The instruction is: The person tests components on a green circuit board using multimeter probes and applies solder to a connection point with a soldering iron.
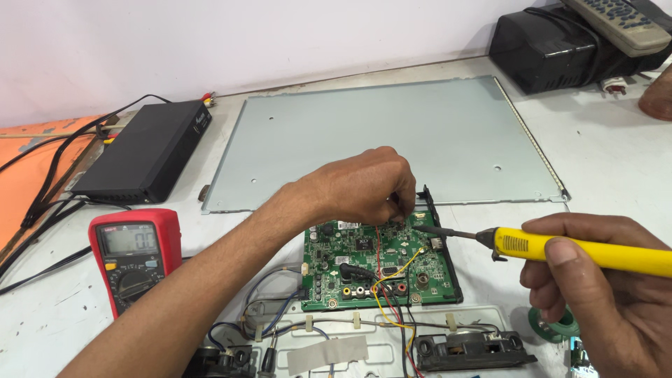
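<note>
right hand [595, 280] wrapped around the yellow soldering iron [581, 250], tip on the green circuit board [374, 262] mid-frame; left hand [364, 185] pinching something tiny there, can't tell what

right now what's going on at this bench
A person is working on a green circuit board lying on a white bench. The right hand holds a yellow-handled soldering iron, its tip at the board's top edge. The left hand pinches something small beside that tip; what it is cannot be made out. A red multimeter lies to the left.
</note>
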